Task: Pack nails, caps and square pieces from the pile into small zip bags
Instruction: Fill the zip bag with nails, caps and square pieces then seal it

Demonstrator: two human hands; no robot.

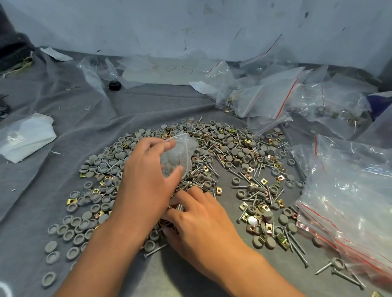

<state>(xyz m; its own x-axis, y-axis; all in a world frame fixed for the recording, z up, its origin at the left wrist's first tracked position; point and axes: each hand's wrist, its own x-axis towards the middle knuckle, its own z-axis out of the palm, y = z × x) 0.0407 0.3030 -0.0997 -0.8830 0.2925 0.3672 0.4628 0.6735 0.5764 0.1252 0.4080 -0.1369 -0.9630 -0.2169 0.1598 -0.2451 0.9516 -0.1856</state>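
Underneath everything, a wrinkled grey cloth sheet (43, 186) is spread as the work surface, backed by a stained pale wall (151, 18). Across the middle of the cloth a broad loose pile of hardware (235, 159) is scattered: round grey plastic caps (70, 235), long silver metal nails (298, 247) and small brass-coloured square metal pieces (72, 201), all mixed together. At the right edge a large heap of clear plastic zip bags with red seal strips (356, 211) is seen, lying just beside the pile. Further back on the right, a second cluster of clear red-striped zip bags, some holding hardware (271, 100), is strewn near the wall. At the left a crumpled white cloth wrapped in clear plastic (25, 136) is lying well apart from the pile.

Over the pile's centre, the left hand (144, 179) is held with fingers and thumb curled round a small clear zip bag (179, 154), which is gripped from the side above the hardware; some dark pieces can be made out inside it. Just below and beside it, the right hand (200, 227) is lowered onto the pile, its fingers bent and closed on a bundle of nails (176, 208). Near the back left, a small black block (114, 85) is resting on the cloth.
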